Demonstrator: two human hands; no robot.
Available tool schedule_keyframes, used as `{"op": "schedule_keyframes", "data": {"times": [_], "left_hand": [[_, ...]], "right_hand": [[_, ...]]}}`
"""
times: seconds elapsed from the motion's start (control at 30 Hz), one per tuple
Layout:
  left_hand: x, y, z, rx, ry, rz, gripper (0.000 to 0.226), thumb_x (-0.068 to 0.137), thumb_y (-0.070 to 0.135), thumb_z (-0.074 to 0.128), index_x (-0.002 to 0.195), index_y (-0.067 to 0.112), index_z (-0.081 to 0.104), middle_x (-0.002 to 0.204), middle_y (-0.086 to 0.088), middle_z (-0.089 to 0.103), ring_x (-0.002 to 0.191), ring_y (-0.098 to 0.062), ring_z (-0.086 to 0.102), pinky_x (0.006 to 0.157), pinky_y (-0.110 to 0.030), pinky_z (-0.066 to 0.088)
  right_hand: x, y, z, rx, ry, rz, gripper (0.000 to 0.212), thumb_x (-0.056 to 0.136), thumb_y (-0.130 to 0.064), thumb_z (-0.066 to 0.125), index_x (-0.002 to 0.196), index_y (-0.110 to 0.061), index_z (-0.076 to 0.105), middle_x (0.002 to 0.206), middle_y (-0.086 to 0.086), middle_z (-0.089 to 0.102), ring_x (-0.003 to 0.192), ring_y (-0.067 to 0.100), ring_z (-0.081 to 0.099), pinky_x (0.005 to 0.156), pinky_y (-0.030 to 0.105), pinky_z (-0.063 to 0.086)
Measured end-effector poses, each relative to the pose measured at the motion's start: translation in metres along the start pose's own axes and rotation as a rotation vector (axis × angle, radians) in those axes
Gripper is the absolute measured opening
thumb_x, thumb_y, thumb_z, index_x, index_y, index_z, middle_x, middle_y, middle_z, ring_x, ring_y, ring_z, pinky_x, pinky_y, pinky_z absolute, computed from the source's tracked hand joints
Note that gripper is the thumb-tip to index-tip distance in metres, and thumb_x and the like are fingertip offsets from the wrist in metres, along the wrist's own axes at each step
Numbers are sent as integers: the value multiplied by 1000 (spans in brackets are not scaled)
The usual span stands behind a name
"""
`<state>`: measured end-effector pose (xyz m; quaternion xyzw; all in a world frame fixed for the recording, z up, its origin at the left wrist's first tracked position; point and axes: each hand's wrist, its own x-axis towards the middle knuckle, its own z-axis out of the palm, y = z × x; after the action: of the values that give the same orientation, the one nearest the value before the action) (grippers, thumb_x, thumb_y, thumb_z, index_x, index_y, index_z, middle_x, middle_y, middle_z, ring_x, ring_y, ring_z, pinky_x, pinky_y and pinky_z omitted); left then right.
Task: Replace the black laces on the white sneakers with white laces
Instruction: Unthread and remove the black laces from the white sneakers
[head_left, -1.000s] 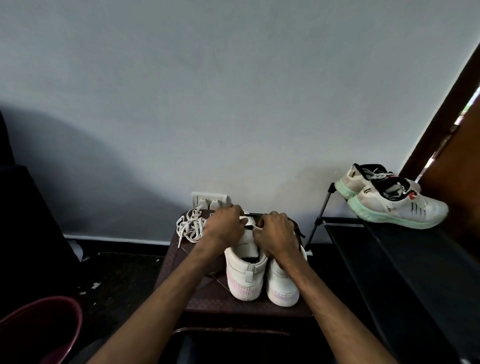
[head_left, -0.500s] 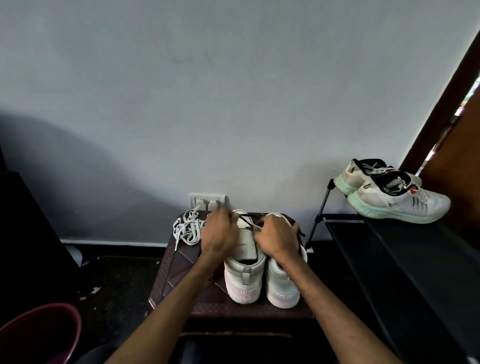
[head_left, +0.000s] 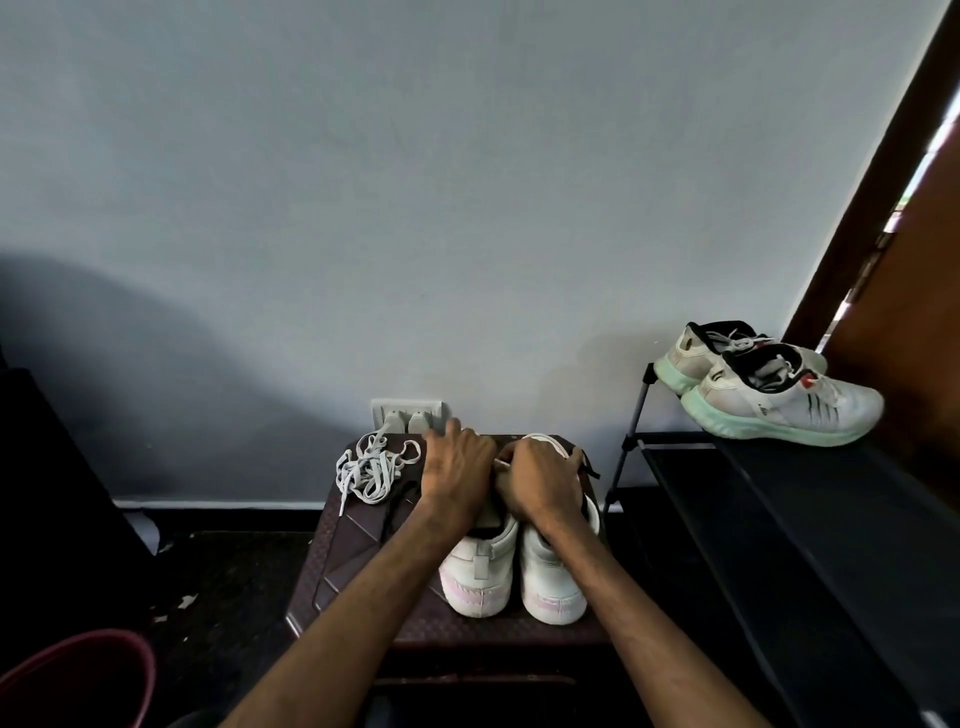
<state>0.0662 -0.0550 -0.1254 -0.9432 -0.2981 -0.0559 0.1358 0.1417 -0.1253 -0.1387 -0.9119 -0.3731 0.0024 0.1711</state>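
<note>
Handily, the white laces (head_left: 371, 470) lie just left of the left hand (head_left: 457, 473); it and the right hand (head_left: 540, 486) curl over the sneakers (head_left: 480, 571), grips hidden.

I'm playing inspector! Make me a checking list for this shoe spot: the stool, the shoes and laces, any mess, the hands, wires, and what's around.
Surface: dark brown stool, patterned top.
Job's things: two white sneakers, heels toward the camera; white laces heaped to their left; a black lace end beside the right sneaker.
Clutter: pale scraps on the floor.
Hands: left hand and right hand lie over the sneakers' fronts, fingers curled; what they grip is hidden.
Cables: nothing seen; wall socket behind the stool.
Surroundings: grey wall; black rack carrying green-soled sneakers; red bucket.
</note>
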Motion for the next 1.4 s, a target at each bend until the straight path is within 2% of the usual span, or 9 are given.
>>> {"op": "schedule_keyframes", "data": {"times": [0.17,0.3,0.53,0.7,0.83,0.93,1.13,1.3,1.4], "left_hand": [[2,-8,8,-136,-44,-17,36,97,12,41,131,7,52,134,-10,53,123,-31,48,85,-41,48],[8,-9,17,-259,-41,-84,30,94,18,47,120,12,61,128,-9,55,122,-30,49,85,-41,48],[-2,-93,6,-1025,157,-512,13,89,20,62,87,12,72,80,-7,71,76,-25,67,66,-28,49],[-24,-121,24,-474,-64,-373,22,91,33,57,103,18,67,110,-7,65,105,-29,60,86,-42,52],[-4,-72,13,-375,43,-189,28,95,30,48,118,20,61,121,-5,56,118,-29,50,87,-42,48],[16,-27,7,-277,-61,-67,31,93,25,53,121,19,61,125,-5,60,120,-27,54,92,-41,46],[19,-11,8,-213,-6,-91,27,90,16,54,115,12,63,116,-10,66,112,-29,60,83,-36,49],[0,-102,-21,-539,198,-442,15,85,16,61,97,18,69,101,-7,71,99,-30,64,74,-34,50],[-17,-138,-18,-474,101,-479,12,91,22,59,97,17,69,104,-9,71,98,-32,65,73,-34,47]], "right_hand": [[0,-1,1,11,-9,-6,27,88,-36,54,105,-25,72,104,1,71,107,21,61,113,59,21],[0,-2,2,24,-13,-7,29,90,-39,52,104,-24,72,105,0,71,108,21,61,112,62,20],[0,2,3,20,21,17,26,89,-38,55,101,-22,73,102,-2,72,105,21,63,110,63,21],[3,2,8,55,29,1,24,86,-36,56,96,-22,73,94,-2,73,98,20,64,110,63,20],[0,-1,5,40,41,-14,23,87,-35,56,96,-24,74,94,-2,73,98,20,64,110,61,21],[-2,-1,2,39,15,-13,23,87,-33,55,97,-24,74,96,-1,73,100,20,63,111,59,21],[0,1,2,35,15,-5,25,88,-37,53,95,-23,73,98,-1,72,101,21,64,110,60,21],[-2,1,2,30,24,5,27,87,-32,51,100,-25,74,102,-2,72,105,22,62,110,61,24],[-2,0,4,58,14,17,26,85,-32,53,98,-24,74,98,-2,72,102,21,63,110,61,23]]}}
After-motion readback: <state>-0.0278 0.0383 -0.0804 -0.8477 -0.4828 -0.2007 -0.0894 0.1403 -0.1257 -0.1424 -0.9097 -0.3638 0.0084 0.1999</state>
